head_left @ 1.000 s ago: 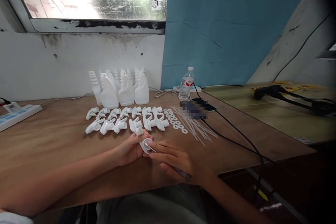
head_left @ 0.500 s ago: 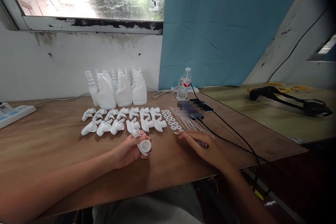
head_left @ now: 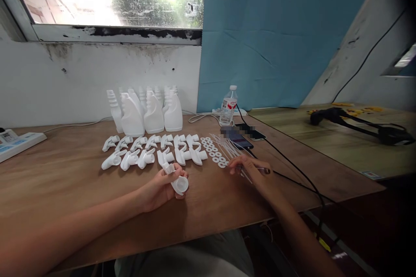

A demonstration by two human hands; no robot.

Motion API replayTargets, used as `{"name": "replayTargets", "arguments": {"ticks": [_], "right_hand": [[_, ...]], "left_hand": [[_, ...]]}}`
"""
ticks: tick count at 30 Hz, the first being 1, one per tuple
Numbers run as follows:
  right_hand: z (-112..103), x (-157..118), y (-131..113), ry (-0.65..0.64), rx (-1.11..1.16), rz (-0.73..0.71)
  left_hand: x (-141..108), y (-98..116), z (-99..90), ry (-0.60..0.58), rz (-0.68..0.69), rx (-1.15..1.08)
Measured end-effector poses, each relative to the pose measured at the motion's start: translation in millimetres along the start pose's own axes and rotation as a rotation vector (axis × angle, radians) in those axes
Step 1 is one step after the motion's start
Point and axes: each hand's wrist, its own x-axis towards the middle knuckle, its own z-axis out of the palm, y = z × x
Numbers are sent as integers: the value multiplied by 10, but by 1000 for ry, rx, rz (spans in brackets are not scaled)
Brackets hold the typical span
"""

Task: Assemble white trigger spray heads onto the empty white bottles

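Spray head [head_left: 181, 185] was plain white, its round hollow collar facing the camera, held over the table [head_left: 208, 201] in the left hand [head_left: 165, 187], fingers curled closed round it. Right hand [head_left: 251, 170] had its fingers bent nearly shut on a slim tool [head_left: 265, 170], tips by the rings [head_left: 215, 154]; couldn't tell if touching.

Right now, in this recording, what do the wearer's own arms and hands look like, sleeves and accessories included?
The left hand and right hand are both bare, with no gloves. No sleeve, watch, bracelet, cable or marking shows on either arm as far as the picture reaches. Dull grey-green clothing covers the lap.
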Motion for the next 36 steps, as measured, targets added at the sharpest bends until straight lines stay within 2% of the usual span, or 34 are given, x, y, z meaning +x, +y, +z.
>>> {"name": "replayTargets", "arguments": {"ticks": [2, 4, 8, 10, 12, 14, 16, 18, 22, 24, 28, 36], "right_hand": [[3, 9, 23, 6, -49, 26], [18, 19, 39, -44, -91, 32], [43, 29, 21, -106, -97, 7], [40, 30, 4, -80, -106, -9], [23, 33, 7, -13, -112, -12], [0, 36, 38, 73, -117, 10], [-18, 37, 82, 148, -146, 48], [-26, 32, 117, 171, -182, 73], [-12, 22, 123, 144, -211, 61], [-4, 22, 106, 121, -226, 35], [-2, 21, 64, 63, -221, 11], [-24, -5, 82, 99, -142, 25]], "left_hand": [[-44, 48, -2, -18, 21, 56], [-108, 164, -17, -38, 80, 124], [-299, 635, -193, -15, 340, 283], [-430, 946, -402, 63, 474, 374], [-588, 1241, -689, 181, 593, 483], [-764, 1461, -1010, 358, 675, 658], [-932, 1579, -1307, 544, 640, 898], [-1065, 1613, -1533, 622, 569, 1005], [-1200, 1614, -1794, 605, 373, 1282], [-1220, 1632, -1881, 581, 322, 1407], [-1229, 1653, -1959, 550, 257, 1482], [-1222, 1576, -1841, 545, 86, 1577]]}}
